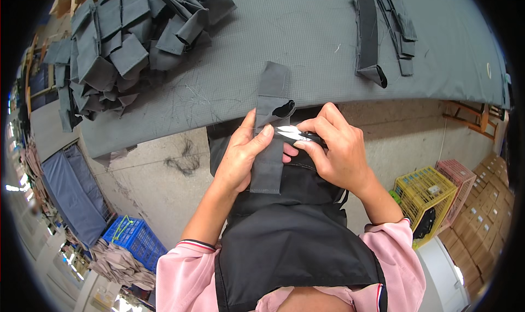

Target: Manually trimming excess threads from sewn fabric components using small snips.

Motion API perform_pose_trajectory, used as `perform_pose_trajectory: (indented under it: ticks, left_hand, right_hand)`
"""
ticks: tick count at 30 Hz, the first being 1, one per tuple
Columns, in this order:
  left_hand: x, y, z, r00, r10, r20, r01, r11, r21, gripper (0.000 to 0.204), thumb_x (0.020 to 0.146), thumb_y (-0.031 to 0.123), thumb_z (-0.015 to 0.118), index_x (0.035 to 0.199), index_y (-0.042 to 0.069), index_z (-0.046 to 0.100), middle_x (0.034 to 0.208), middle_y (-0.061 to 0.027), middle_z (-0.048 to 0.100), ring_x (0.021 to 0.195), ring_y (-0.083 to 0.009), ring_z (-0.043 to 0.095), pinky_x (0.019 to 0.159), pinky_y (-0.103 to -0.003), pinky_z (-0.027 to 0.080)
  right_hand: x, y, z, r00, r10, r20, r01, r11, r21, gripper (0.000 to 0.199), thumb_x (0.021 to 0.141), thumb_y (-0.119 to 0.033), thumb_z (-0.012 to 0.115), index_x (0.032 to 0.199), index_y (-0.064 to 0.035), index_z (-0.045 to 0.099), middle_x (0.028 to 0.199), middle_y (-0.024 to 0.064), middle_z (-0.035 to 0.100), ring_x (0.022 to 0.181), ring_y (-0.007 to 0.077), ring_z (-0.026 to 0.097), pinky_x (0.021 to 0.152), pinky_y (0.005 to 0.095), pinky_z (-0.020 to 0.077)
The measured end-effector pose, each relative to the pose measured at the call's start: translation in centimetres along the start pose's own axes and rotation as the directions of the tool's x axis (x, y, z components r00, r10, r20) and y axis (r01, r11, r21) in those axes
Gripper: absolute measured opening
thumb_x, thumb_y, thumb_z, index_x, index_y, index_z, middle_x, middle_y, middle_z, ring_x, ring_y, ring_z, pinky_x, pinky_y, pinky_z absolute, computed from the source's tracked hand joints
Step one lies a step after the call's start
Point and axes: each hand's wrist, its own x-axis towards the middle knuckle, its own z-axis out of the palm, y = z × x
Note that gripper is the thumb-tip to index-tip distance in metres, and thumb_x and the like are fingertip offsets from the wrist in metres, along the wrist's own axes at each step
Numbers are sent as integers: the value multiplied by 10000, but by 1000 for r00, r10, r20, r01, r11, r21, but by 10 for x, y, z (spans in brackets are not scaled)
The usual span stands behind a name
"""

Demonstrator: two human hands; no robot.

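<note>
A dark grey fabric strip (268, 172) hangs over the table's near edge and down in front of my black apron. My left hand (243, 150) grips it, thumb on top and fingers behind. One end of the strip lies on the table, and a fold with a dark opening stands up near the middle. My right hand (336, 145) is closed around small thread snips (292, 132) with bright blades and a dark handle. The blades point left and lie at the strip's edge, close to my left thumb; whether they touch a thread I cannot tell.
A grey cloth-covered table (311, 44) spans the far side, strewn with loose threads. At its left is a heap of grey fabric pieces (123, 44); at its right, several more strips (367, 30). A blue crate (134, 241), a yellow crate (424, 189) and cardboard boxes (481, 219) stand on the floor.
</note>
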Motion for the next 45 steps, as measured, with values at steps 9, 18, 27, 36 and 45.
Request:
perform_pose_trajectory:
  ticks: [9, 18, 27, 36, 45]
  left_hand:
    - [1, 2, 2, 999, -34, 21, 35, 998, -47, 369, 975, 250, 448, 1241, 0, 393, 990, -185, 614, 778, -240, 662, 687, -322, 551]
    - [0, 1, 3, 1000, -5, -22, 6, 1000, 19, 375, 972, 245, 458, 1248, 3, 382, 1030, -185, 603, 789, -232, 664, 683, -312, 551]
    - [2, 3, 1, 1000, -23, -7, 23, 1000, 8, 412, 954, 253, 506, 1265, 11, 386, 1018, -164, 610, 759, -213, 658, 659, -292, 538]
    - [-4, 8, 1, 997, -67, 27, 66, 997, 51, 376, 961, 204, 487, 1250, -17, 395, 946, -162, 622, 694, -200, 649, 619, -292, 542]
    - [-8, 13, -1, 971, -215, 100, 189, 956, 223, 314, 957, 174, 492, 1197, -21, 445, 887, -156, 653, 610, -175, 640, 569, -284, 545]
  right_hand:
    - [-11, 9, 3, 974, -76, -215, 74, 997, -14, 201, 661, -81, 730, 829, -47, 625, 719, 55, 485, 531, 195, 509, 458, 310, 407]
    - [-7, -4, -8, 997, 3, -75, -9, 997, -73, 200, 674, -83, 729, 838, -57, 616, 739, 54, 482, 557, 208, 523, 492, 312, 420]
    - [-12, 5, -2, 982, 127, -141, -117, 990, 78, 172, 692, -67, 718, 840, -55, 631, 745, 48, 480, 567, 199, 531, 490, 307, 420]
    - [-2, 0, -4, 998, 57, -32, -52, 986, 159, 135, 712, -67, 698, 824, -46, 625, 745, 54, 500, 580, 205, 561, 495, 314, 435]
    - [7, 8, -2, 987, 130, 95, -148, 966, 214, 135, 727, -77, 683, 844, -37, 630, 749, 61, 504, 636, 195, 567, 539, 300, 448]
